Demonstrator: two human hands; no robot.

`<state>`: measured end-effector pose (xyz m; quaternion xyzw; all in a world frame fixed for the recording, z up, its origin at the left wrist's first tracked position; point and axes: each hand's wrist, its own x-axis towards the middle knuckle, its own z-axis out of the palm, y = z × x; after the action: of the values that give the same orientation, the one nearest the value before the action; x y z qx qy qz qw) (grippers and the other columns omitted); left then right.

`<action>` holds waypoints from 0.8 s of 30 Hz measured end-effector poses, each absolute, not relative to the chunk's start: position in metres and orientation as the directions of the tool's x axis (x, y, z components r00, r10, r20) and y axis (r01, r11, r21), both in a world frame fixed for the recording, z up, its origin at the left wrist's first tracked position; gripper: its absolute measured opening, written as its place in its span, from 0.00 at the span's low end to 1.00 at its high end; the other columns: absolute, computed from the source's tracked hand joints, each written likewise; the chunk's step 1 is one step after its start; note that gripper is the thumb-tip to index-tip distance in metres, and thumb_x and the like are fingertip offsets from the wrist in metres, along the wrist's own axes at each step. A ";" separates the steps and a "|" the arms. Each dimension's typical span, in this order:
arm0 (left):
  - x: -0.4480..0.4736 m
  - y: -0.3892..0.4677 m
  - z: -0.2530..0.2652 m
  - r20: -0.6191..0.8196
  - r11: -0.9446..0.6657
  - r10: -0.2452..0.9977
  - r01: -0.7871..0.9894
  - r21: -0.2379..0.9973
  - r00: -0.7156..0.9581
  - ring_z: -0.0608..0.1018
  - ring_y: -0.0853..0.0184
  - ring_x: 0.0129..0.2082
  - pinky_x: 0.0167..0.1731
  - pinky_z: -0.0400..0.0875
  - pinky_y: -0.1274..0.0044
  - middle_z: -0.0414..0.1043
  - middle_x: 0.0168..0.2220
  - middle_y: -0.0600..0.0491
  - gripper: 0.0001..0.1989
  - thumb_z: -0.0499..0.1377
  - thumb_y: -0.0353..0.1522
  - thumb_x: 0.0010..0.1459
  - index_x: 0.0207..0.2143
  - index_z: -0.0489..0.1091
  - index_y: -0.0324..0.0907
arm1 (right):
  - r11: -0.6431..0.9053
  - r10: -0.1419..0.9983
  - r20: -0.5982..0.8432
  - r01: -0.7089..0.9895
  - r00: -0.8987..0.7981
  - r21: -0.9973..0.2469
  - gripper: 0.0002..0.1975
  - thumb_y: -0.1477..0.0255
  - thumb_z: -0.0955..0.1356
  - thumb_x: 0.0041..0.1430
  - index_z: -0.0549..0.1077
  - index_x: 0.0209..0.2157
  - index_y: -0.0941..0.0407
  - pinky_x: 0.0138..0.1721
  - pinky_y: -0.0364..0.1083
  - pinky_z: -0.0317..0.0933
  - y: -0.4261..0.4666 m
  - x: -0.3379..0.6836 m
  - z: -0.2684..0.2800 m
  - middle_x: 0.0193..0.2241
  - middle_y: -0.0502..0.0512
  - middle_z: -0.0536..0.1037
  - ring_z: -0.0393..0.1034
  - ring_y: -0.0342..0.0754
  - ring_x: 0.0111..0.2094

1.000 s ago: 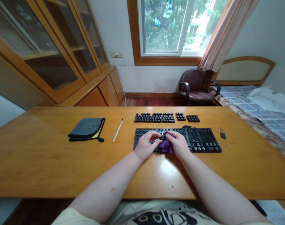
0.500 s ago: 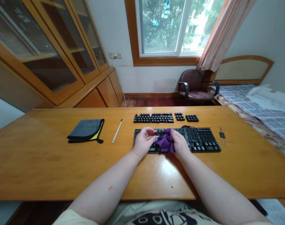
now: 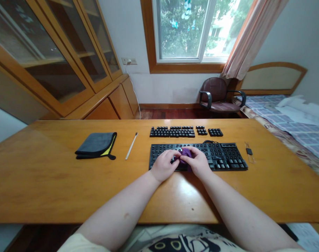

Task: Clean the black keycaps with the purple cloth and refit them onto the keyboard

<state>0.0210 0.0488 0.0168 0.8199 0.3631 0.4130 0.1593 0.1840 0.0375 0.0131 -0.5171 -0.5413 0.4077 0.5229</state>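
Note:
My right hand [image 3: 199,162] is closed around a bunched purple cloth [image 3: 186,154] just above the keyboard's near left half. My left hand [image 3: 165,163] is pinched against the cloth, its fingertips meeting those of the right. The long black keycap seen in the left fingers earlier is now mostly hidden by the cloth and fingers. Under both hands lies a black keyboard [image 3: 214,150] with many bare switch positions and several keycaps still on at its lower right.
Removed keycaps [image 3: 182,133] stand in rows behind the keyboard. A folded grey cloth [image 3: 96,144] and a thin white brush [image 3: 131,146] lie to the left on the wooden desk [image 3: 70,189]. At the right is a wire keycap puller [image 3: 249,151].
My hands have come together; the left moved right and down to the cloth. The cloth, hanging loosely before, is now gathered tightly around the keycap.

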 end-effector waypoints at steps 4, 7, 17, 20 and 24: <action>0.020 0.050 0.017 0.570 -0.685 0.728 0.447 0.575 0.383 0.75 0.68 0.37 0.40 0.71 0.74 0.74 0.34 0.54 0.08 0.57 0.27 0.53 0.37 0.67 0.43 | 0.119 0.985 0.136 0.154 0.103 -0.981 0.12 0.63 0.69 0.49 0.77 0.33 0.55 0.41 0.52 0.63 0.038 0.187 0.014 0.31 0.55 0.78 0.71 0.52 0.35; 0.021 0.050 0.019 0.573 -0.689 0.724 0.433 0.581 0.383 0.75 0.68 0.37 0.40 0.71 0.74 0.74 0.34 0.53 0.08 0.57 0.27 0.53 0.38 0.68 0.43 | 0.095 0.988 0.103 0.079 0.113 -0.992 0.13 0.62 0.68 0.51 0.77 0.34 0.55 0.41 0.51 0.63 0.039 0.188 0.011 0.31 0.55 0.78 0.71 0.52 0.36; 0.020 0.053 0.020 0.585 -0.675 0.738 0.408 0.615 0.338 0.75 0.68 0.38 0.41 0.72 0.74 0.73 0.38 0.51 0.13 0.56 0.28 0.54 0.43 0.68 0.43 | 0.025 0.989 -0.021 -0.312 0.146 -0.950 0.13 0.61 0.68 0.51 0.77 0.35 0.54 0.36 0.47 0.64 0.041 0.186 0.006 0.29 0.52 0.78 0.72 0.49 0.31; 0.019 0.055 0.019 0.571 -0.674 0.738 0.411 0.613 0.358 0.75 0.67 0.41 0.43 0.72 0.72 0.74 0.40 0.51 0.14 0.56 0.28 0.55 0.44 0.69 0.45 | -0.007 0.990 -0.051 -0.323 0.128 -0.946 0.14 0.61 0.68 0.50 0.77 0.35 0.54 0.34 0.47 0.65 0.041 0.186 0.007 0.29 0.52 0.78 0.72 0.48 0.30; 0.019 0.057 0.017 0.579 -0.700 0.714 0.377 0.607 0.393 0.75 0.67 0.42 0.47 0.70 0.70 0.75 0.40 0.52 0.12 0.56 0.28 0.55 0.42 0.71 0.45 | -0.032 0.993 -0.059 -0.243 0.105 -0.969 0.13 0.64 0.72 0.44 0.77 0.33 0.55 0.32 0.46 0.64 0.042 0.188 0.007 0.27 0.51 0.78 0.71 0.47 0.28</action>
<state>0.0187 0.0569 0.0173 0.8120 0.3358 0.4366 0.1929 0.1880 0.0421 0.0069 -0.4740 -0.3951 0.5396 0.5727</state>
